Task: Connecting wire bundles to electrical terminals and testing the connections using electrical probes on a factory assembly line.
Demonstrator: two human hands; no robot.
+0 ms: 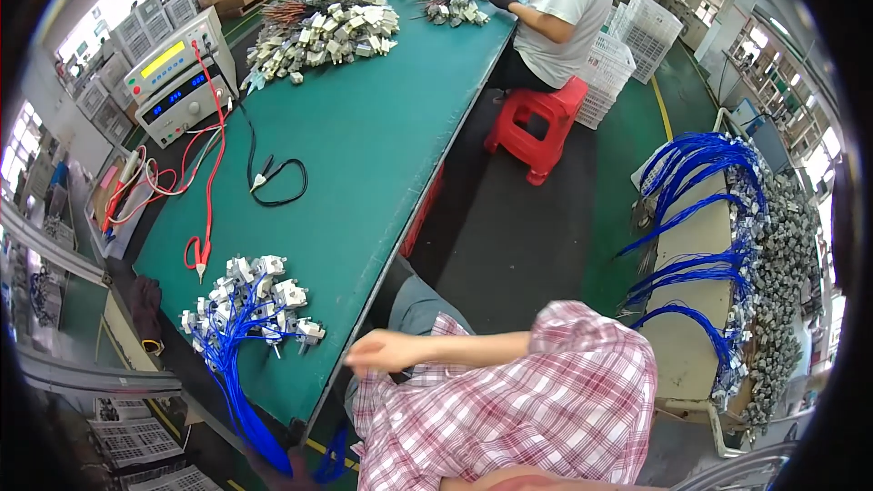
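My right hand [382,352] hovers by the front edge of the green table [336,191], its fingers curled together and nothing showing in them. Left of it, a bundle of blue wires [238,400] lies over the table corner; its far ends fan out into a cluster of white and grey connectors [259,295]. The bundle runs down to the lower edge, where a dark shape, perhaps my left hand [277,473], meets it; its fingers are lost in shadow. Part of my left forearm [509,482] shows at the bottom.
Red test leads [211,191] run from stacked bench instruments [177,86]. A black cable [277,191] lies mid-table, with a connector heap [332,32] beyond. A gloved co-worker [573,9] sits on a red stool [543,123]. At right, another table [687,345] holds blue wire bundles and connectors.
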